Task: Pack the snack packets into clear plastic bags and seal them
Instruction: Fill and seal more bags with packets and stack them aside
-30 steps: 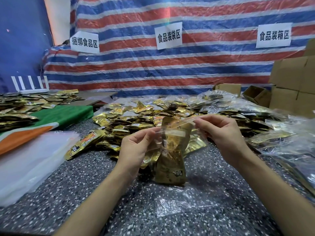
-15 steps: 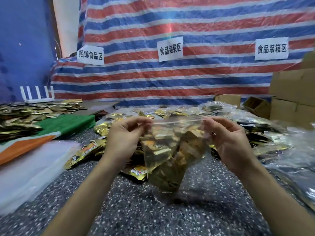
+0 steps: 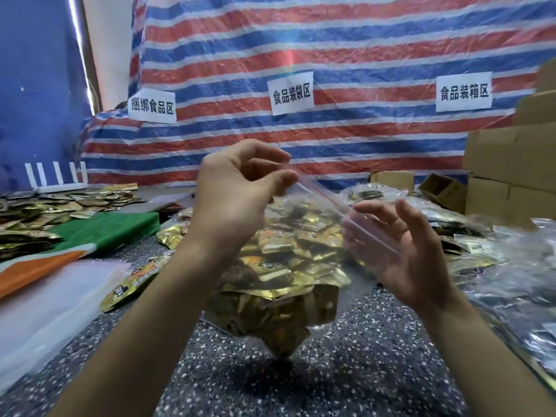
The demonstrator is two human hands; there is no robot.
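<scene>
While left hand [image 3: 237, 194] pinches the clear bag [image 3: 323, 194], gold packets [image 3: 285, 266] inside, right hand [image 3: 403, 251] seemingly slack.

Clear plastic bag [image 3: 279, 266], holding snack packets, hangs over the middle of the table [image 3: 331, 371]. The left hand [image 3: 231, 200] pinches its upper left corner; the right hand [image 3: 400, 251] lies spread behind its upper right edge. Loose packets [image 3: 171, 236] lie behind and left of the bag. Stack of empty bags [image 3: 45, 311] at near left. Packed bags [image 3: 511, 266] at right. Cardboard boxes [image 3: 508, 164] at rear right. Tarpaulin [image 3: 331, 40] hangs behind the table and bears three paper signs [image 3: 291, 93] in a row.
</scene>
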